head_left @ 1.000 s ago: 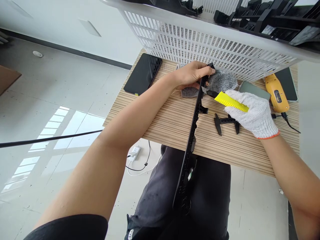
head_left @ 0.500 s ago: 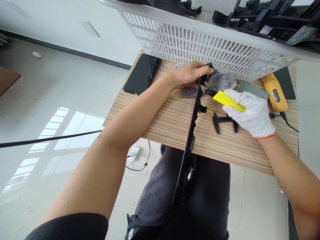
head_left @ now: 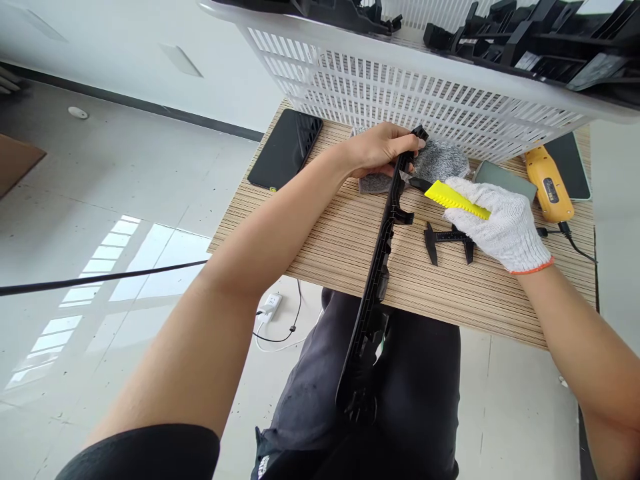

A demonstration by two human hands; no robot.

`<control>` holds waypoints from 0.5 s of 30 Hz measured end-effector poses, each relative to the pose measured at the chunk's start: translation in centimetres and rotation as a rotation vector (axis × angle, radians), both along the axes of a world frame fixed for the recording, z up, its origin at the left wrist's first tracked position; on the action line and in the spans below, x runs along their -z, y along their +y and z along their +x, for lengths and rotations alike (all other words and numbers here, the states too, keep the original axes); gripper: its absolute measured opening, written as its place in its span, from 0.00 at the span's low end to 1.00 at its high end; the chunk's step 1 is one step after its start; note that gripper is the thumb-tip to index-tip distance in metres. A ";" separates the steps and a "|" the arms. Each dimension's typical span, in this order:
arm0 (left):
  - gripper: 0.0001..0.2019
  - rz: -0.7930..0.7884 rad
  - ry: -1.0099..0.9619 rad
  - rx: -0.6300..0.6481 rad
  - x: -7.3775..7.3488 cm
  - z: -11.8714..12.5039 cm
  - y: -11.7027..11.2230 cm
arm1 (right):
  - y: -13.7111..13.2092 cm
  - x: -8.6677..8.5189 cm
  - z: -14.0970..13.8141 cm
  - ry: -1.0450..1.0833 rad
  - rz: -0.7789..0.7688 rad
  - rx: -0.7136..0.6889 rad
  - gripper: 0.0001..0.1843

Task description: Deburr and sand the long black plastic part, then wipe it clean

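My bare left hand (head_left: pixel 383 150) grips the far end of a long black plastic strip (head_left: pixel 376 280), which slants across the table edge and down over my lap. Clips and tabs stick out along the strip's right side. In a white knit glove, my right hand (head_left: pixel 495 217) is closed around a yellow-handled utility knife (head_left: pixel 457 199). The knife's blade points left and meets the strip just below my left fingers; whether it cuts in cannot be seen. A grey cloth (head_left: pixel 440 160) lies under and beside my left hand. Left of the glove sits a black caliper (head_left: pixel 450 239).
A white slatted basket (head_left: pixel 360 83) with black plastic parts (head_left: pixel 540 40) stands at the table's back. A black phone (head_left: pixel 286 148) lies left on the wooden table (head_left: pixel 320 233). At the right are a yellow corded tool (head_left: pixel 550 183) and a grey-green flat object (head_left: pixel 505 179).
The strip has rolled slightly, showing more of its inner face, and its near end has shifted a little left. Both hands stay nearly in place, the knife still at the strip.
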State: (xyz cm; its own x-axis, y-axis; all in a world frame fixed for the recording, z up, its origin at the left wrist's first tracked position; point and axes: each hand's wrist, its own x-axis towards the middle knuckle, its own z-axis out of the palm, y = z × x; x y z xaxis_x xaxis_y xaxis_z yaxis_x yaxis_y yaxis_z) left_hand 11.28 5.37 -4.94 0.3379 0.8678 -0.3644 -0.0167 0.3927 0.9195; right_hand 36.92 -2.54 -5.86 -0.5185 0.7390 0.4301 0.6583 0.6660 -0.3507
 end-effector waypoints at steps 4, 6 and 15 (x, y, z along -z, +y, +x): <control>0.11 0.148 0.059 0.086 0.0 -0.3 0.1 | 0.0 0.0 0.0 0.032 -0.017 -0.021 0.25; 0.11 0.156 0.066 0.097 0.1 -0.4 0.1 | 0.0 0.0 0.0 0.023 0.002 -0.027 0.25; 0.11 0.182 0.083 0.128 0.0 -0.5 0.0 | 0.1 0.1 0.2 0.016 0.002 -0.025 0.25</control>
State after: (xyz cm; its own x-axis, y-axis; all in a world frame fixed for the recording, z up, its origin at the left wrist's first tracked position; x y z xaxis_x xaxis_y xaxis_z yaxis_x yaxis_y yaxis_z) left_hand 10.82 5.39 -4.92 0.4248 0.8737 -0.2371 0.1011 0.2145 0.9715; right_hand 37.08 -2.47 -5.91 -0.5299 0.7252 0.4397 0.6360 0.6828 -0.3596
